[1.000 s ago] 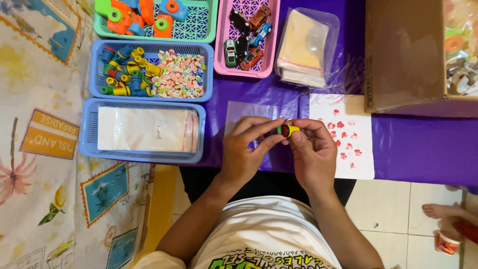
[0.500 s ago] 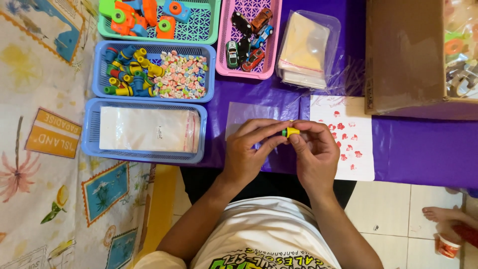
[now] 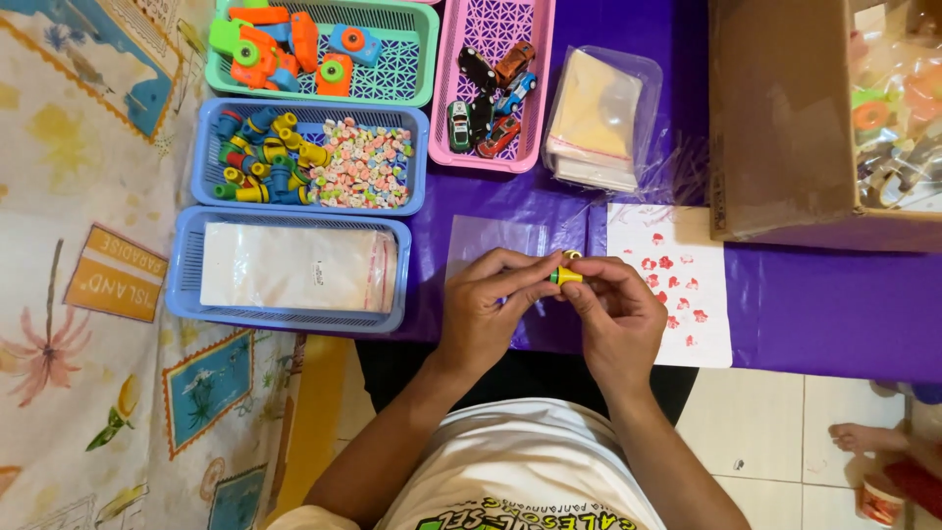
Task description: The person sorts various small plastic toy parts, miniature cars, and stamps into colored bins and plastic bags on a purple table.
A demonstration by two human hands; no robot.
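A: What do the hands hold?
B: The left hand (image 3: 486, 309) and right hand (image 3: 613, 314) both pinch a small yellow toy (image 3: 565, 276) between curled fingertips, over a clear bag (image 3: 496, 245) on the purple table (image 3: 805, 304).
A: Around them?
B: At three o'clock, a white sheet (image 3: 687, 294) with red marks. At ten o'clock, three blue and green baskets (image 3: 304, 265); at twelve, a pink basket (image 3: 491, 88) with five toy cars.
A: Anything unclear?
B: The toy is mostly covered by fingers; the cardboard box (image 3: 785, 118) at two o'clock is cut off.

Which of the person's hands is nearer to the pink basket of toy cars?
Left, though only narrowly. The left hand lies below the pink basket, slightly to its left; the right hand lies below it and further off to the right.
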